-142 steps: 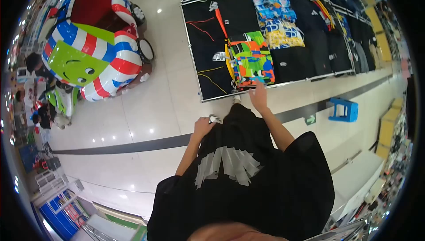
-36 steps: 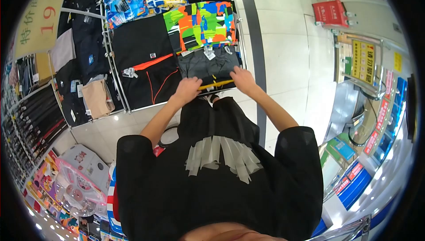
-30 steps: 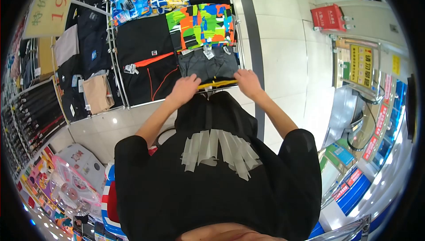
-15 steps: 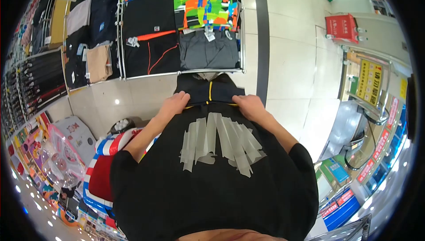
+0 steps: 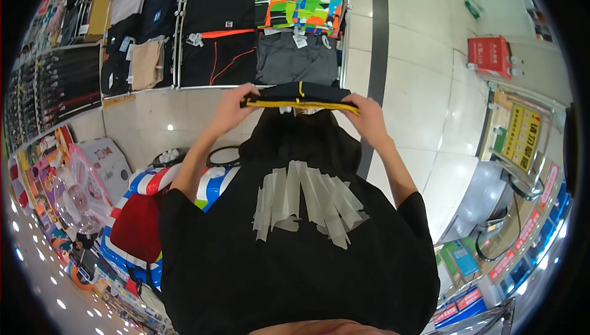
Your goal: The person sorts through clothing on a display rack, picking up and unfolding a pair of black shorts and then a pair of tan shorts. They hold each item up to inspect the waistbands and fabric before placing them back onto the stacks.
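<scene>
A dark garment with yellow trim (image 5: 279, 94) is stretched between my two hands in front of my chest. It looks folded, with a yellow edge along the side toward me and a short yellow strip at its middle. My left hand (image 5: 231, 112) is closed on its left end. On the opposite end, my right hand (image 5: 369, 118) grips the corner, thumb and fingers pinched at the yellow edge. The garment is held up near the front rail of the display rack (image 5: 212, 88).
On the rack lie gray shorts (image 5: 292, 58), a multicolored patterned garment (image 5: 301, 6) and black shorts with orange cords (image 5: 215, 64). Beige folded clothing (image 5: 147, 64) sits further left. A red box (image 5: 488, 56) stands at right; a striped inflatable (image 5: 138, 212) is beside my left arm.
Both hands have moved up and away from my body, lifting the garment. Its near edge now shows a thick yellow line, and my lower body shows beneath it.
</scene>
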